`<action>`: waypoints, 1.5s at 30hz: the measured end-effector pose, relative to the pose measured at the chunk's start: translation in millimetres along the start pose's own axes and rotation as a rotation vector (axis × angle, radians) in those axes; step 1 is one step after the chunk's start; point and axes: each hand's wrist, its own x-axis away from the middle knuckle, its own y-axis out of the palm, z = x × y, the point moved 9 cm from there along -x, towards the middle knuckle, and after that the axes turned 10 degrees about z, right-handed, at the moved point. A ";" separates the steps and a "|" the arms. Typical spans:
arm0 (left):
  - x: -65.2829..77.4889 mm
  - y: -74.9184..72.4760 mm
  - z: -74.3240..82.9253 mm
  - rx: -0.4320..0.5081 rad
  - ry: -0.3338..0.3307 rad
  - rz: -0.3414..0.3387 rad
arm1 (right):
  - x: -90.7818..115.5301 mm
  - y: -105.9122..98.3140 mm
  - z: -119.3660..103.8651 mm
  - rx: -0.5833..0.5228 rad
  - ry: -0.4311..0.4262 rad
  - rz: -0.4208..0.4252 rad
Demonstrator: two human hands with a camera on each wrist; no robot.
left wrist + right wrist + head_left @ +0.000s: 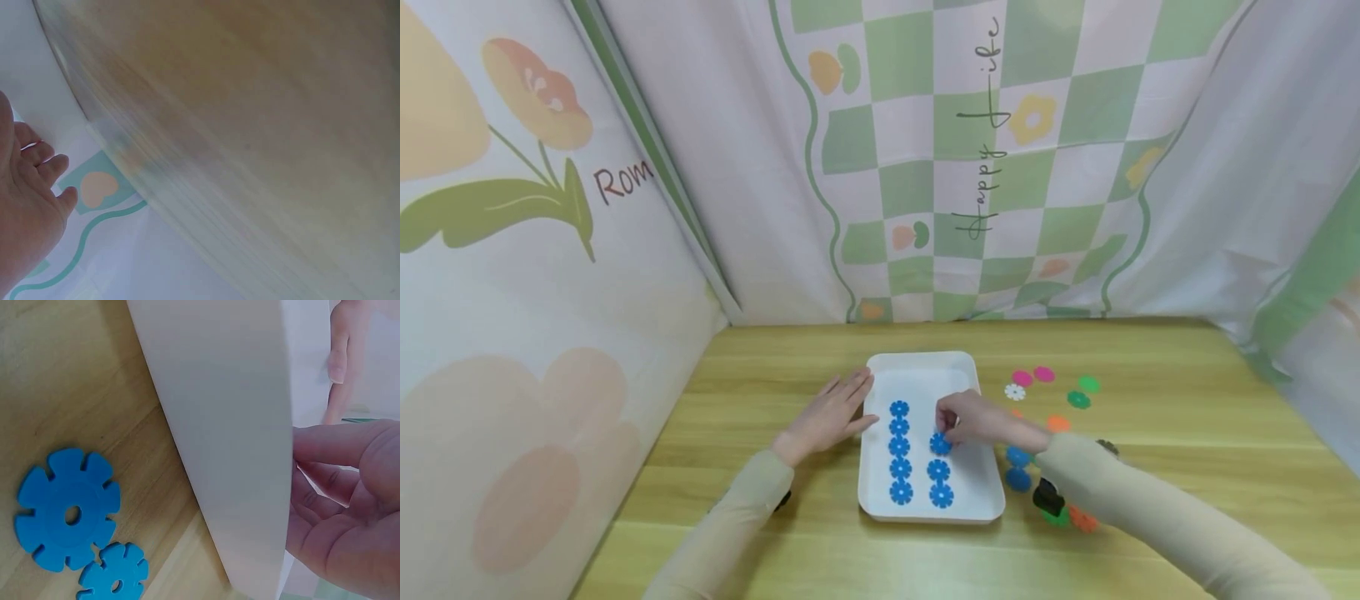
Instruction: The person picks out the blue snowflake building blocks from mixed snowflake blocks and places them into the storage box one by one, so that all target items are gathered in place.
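A white tray (925,375) holds two columns of blue notched plastic discs, shaped like flowers with a hole in the middle. Several make up the left column (900,447); the right one is shorter. My right hand (973,417) reaches over the tray's right side and pinches a blue disc (940,443) at the top of the shorter column. In the right wrist view, the tray wall (219,425) hides the fingertips of that hand (350,506). With fingers extended, my left hand (835,412) rests against the tray's left rim.
Loose discs lie on the wooden table (760,375) right of the tray: blue (1018,479), pink (1043,374), white (1015,392), green (1078,400) and orange (1083,520). My right forearm (1120,483) covers part of them. A patterned curtain (902,192) hangs behind the table.
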 end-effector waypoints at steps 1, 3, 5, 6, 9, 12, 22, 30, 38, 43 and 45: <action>-0.1 0.4 0.0 -0.001 0.000 -0.003 | -0.1 0.6 -0.3 0.009 0.000 0.000; -0.1 0.5 0.4 -0.003 0.003 -0.003 | -0.3 1.5 -1.0 0.020 -0.004 -0.003; 0.0 -0.3 1.0 -0.001 0.007 0.005 | -0.6 2.2 -1.5 0.023 -0.007 -0.006; 0.1 -0.7 1.3 -0.003 0.010 0.009 | -0.8 2.5 -1.7 0.022 -0.010 -0.006; 0.2 -1.5 1.5 -0.011 0.014 0.015 | -1.6 3.4 -2.0 0.020 -0.016 -0.011; 0.2 -2.1 1.5 -0.012 0.012 0.012 | -2.6 4.4 -1.9 0.021 -0.018 -0.015; -0.1 -1.8 1.2 -0.004 0.009 0.010 | -7.1 6.0 -3.9 0.023 -0.015 -0.025; 0.0 -1.2 0.6 -0.004 0.006 0.004 | -9.0 4.6 -3.3 0.043 -0.032 -0.019; -0.4 -2.1 1.9 -0.007 0.017 0.012 | 0.0 -14.4 -6.5 0.015 -0.091 0.032; -0.5 -2.7 2.9 0.002 0.020 0.015 | 12.7 -35.7 -5.4 0.007 -0.098 0.072; -0.4 -3.1 3.3 0.003 0.020 0.015 | 18.6 -44.3 -3.1 0.008 -0.106 0.090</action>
